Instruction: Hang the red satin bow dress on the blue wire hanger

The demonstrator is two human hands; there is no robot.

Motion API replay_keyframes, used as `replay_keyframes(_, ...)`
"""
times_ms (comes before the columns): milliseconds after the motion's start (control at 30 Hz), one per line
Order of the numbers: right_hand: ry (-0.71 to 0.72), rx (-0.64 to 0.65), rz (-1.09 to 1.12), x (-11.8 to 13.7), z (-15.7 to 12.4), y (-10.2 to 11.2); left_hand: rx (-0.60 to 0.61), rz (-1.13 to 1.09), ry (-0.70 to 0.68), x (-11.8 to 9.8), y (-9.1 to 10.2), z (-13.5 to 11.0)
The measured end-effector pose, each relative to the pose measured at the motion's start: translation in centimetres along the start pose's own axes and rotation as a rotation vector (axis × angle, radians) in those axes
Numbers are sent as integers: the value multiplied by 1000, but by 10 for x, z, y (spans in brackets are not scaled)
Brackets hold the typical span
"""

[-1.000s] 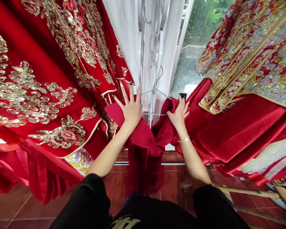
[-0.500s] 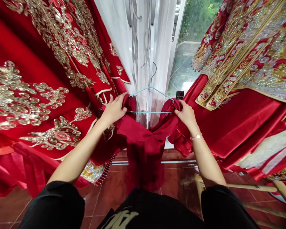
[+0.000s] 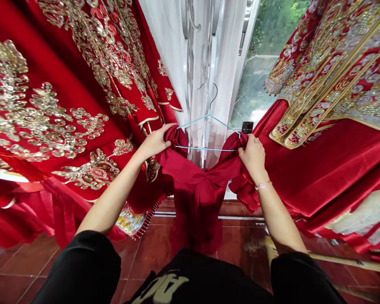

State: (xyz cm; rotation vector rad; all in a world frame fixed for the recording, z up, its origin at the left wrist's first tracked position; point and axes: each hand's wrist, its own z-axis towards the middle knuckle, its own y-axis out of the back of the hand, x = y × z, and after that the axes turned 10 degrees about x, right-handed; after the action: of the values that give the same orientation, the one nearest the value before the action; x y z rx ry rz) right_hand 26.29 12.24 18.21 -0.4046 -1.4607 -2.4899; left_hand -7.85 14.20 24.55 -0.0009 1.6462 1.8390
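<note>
My left hand (image 3: 155, 141) and right hand (image 3: 253, 157) each grip a shoulder of the red garment (image 3: 196, 198), which hangs from the ends of the teal wire hanger (image 3: 209, 119), before a white curtain (image 3: 171, 55). The shoulders appear half-fitted; seating them over the hanger's ends calls for an even outward pull.

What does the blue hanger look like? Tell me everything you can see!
The hanger is thin, light blue wire, shaped like a triangle with a curved hook on top. It sits hook-up before a white curtain. Its ends are tucked inside a red garment, which the left hand and right hand hold.
</note>
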Motion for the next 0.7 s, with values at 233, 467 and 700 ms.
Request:
replay_keyframes(233,-58,26,-116,9,-1,1,-90,60,77,-7,-6,-6)
replay_keyframes(467,-60,79,-202,14,-2,10,-107,199,169,-20,-11,-4)
replay_keyframes(700,-3,126,-162,-2,13,29,-31,454,233,-36,8,11)
